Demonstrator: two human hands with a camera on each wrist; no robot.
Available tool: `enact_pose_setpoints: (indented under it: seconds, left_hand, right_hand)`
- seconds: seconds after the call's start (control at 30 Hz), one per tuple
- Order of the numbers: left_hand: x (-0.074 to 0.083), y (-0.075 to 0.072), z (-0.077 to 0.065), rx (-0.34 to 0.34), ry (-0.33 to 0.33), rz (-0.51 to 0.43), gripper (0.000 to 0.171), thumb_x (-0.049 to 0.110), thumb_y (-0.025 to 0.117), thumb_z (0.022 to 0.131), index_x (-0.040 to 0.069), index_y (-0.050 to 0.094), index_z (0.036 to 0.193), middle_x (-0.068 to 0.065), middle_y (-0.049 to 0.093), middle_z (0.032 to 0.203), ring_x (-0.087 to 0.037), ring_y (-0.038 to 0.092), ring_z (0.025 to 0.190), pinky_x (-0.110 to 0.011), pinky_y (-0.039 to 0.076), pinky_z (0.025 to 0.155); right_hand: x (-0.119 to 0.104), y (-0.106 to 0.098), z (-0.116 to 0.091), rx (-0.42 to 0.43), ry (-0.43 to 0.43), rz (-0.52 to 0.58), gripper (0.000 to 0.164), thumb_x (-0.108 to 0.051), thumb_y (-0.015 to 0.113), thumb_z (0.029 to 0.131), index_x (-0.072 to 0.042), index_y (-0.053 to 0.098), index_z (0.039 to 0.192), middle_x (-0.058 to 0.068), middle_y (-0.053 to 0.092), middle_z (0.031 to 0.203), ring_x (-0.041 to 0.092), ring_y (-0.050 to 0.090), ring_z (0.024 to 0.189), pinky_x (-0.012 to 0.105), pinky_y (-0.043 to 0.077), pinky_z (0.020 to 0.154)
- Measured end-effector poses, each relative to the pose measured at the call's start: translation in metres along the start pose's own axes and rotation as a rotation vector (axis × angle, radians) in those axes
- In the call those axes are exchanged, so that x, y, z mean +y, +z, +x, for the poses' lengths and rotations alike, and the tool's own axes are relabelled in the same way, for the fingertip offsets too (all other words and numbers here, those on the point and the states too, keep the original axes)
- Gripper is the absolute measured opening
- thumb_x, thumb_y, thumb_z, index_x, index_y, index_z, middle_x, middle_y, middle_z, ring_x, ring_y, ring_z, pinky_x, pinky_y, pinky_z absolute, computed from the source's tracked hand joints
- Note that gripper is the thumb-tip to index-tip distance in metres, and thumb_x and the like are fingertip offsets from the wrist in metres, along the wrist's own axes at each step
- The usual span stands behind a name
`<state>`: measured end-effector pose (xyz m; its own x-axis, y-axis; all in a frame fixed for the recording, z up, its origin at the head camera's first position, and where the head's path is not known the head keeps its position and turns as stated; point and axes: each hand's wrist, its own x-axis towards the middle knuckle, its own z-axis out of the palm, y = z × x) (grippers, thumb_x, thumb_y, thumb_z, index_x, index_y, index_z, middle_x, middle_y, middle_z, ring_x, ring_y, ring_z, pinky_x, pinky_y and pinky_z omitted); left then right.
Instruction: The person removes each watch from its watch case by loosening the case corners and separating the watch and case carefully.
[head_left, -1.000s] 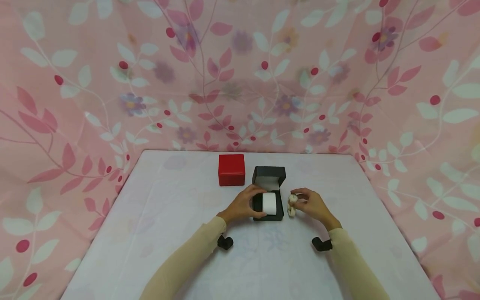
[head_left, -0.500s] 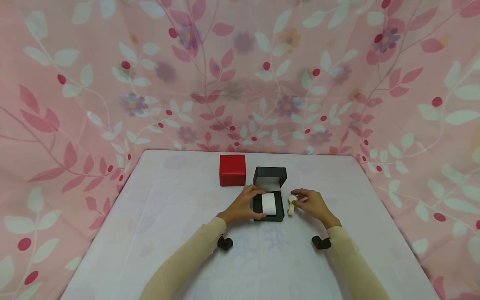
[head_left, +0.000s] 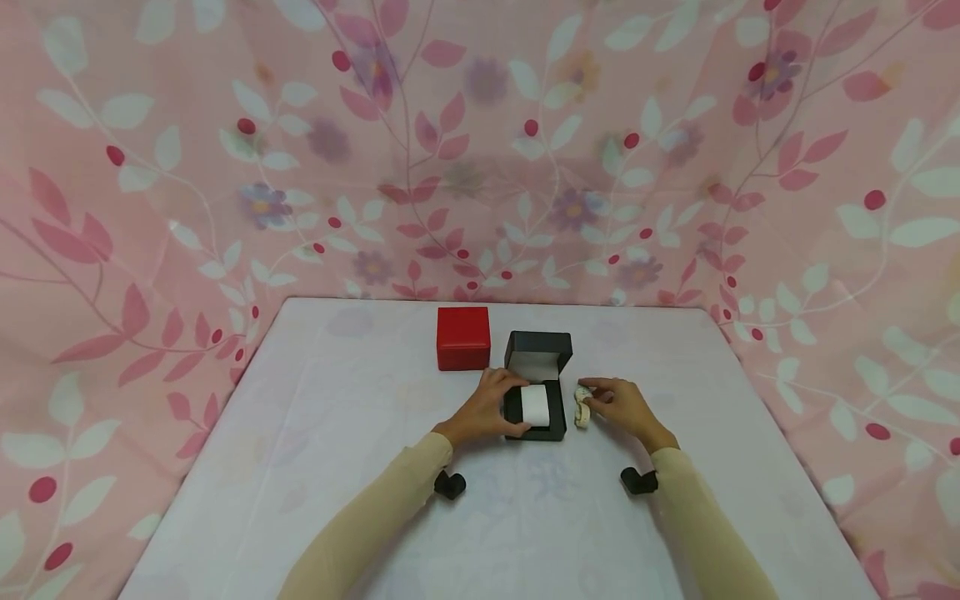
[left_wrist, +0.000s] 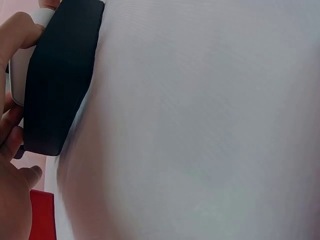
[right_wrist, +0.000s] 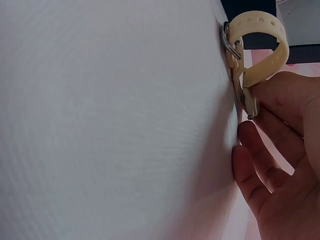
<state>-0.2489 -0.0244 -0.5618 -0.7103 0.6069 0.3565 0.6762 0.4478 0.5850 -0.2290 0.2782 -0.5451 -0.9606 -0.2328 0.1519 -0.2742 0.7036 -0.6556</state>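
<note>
A dark watch box [head_left: 557,417] stands on the table with its lid up, a white watch cushion [head_left: 536,406] inside it. My left hand [head_left: 486,406] reaches over the box's left side, thumb and fingers curled at the near and far ends of the cushion. From the left wrist, the box wall [left_wrist: 60,80] hides part of that cushion [left_wrist: 17,80]. Just right of the box, my right hand [head_left: 621,408] pinches a cream-strapped wristwatch [head_left: 582,408] by its case. Its buckled strap [right_wrist: 281,47] forms a loop in the right wrist view, close over the cloth.
A red box [head_left: 462,340], lid down, stands behind and left of the dark box. White patterned cloth covers the table [head_left: 337,400]; a pink floral curtain [head_left: 465,167] rises behind it and along both sides.
The wristwatch has turned a little in my right hand, which has shifted slightly left. My left hand keeps its place at the cushion.
</note>
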Motion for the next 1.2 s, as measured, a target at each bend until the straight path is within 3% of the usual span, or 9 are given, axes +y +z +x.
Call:
enact_pose_setpoints:
  seconds: [0.47,0.67,0.8,0.97,1.1,1.2]
  left_hand:
    - [0.005,0.0,0.0,-0.035,-0.056,-0.065,0.064,0.037,0.083,0.073,0.015,0.056,0.127,-0.001,0.05,0.125,-0.016,0.038,0.114,-0.033,0.047,0.091]
    - [0.005,-0.002,0.0,-0.038,-0.062,-0.069,0.065,0.037,0.083,0.073,0.016,0.056,0.128,0.0,0.049,0.125,-0.014,0.037,0.114,-0.032,0.047,0.091]
    - [0.005,-0.004,0.001,-0.034,-0.053,-0.076,0.065,0.038,0.083,0.072,0.016,0.057,0.128,0.001,0.049,0.124,-0.014,0.037,0.113,-0.032,0.046,0.091]
    - [0.004,-0.005,0.002,-0.018,-0.036,-0.078,0.066,0.038,0.084,0.072,0.017,0.056,0.129,0.001,0.049,0.124,-0.014,0.037,0.114,-0.032,0.046,0.091]
    - [0.003,-0.006,0.004,-0.017,-0.038,-0.079,0.066,0.039,0.084,0.072,0.018,0.056,0.129,0.0,0.049,0.125,-0.015,0.037,0.114,-0.032,0.046,0.091]
    - [0.002,-0.005,0.005,-0.026,-0.039,-0.067,0.066,0.04,0.083,0.073,0.018,0.056,0.129,0.0,0.049,0.126,-0.015,0.036,0.114,-0.032,0.046,0.091]
  right_hand:
    - [0.003,-0.009,0.0,-0.008,0.05,0.04,0.028,-0.011,0.065,0.092,-0.01,0.069,0.12,0.009,0.07,0.102,0.023,0.064,0.085,0.039,0.052,0.072]
    - [-0.003,-0.014,0.0,0.084,0.013,0.017,0.027,-0.009,0.063,0.094,-0.008,0.069,0.12,0.011,0.07,0.107,0.024,0.064,0.092,0.042,0.054,0.075]
    - [-0.016,-0.014,0.0,0.144,-0.072,0.058,0.025,-0.007,0.066,0.091,-0.007,0.07,0.116,0.007,0.07,0.109,0.02,0.063,0.091,0.04,0.055,0.072]
    - [-0.043,-0.01,0.0,0.025,-0.21,0.148,0.04,-0.011,0.074,0.087,-0.008,0.064,0.125,0.006,0.068,0.112,0.016,0.063,0.08,0.035,0.054,0.067]
    - [-0.057,-0.003,0.0,-0.104,-0.247,0.173,0.061,-0.025,0.081,0.082,-0.011,0.056,0.136,0.005,0.068,0.09,0.014,0.062,0.069,0.033,0.055,0.064]
    - [-0.061,0.004,0.001,-0.153,-0.244,0.147,0.07,-0.036,0.083,0.078,-0.016,0.054,0.138,0.004,0.064,0.076,0.011,0.059,0.062,0.029,0.054,0.061]
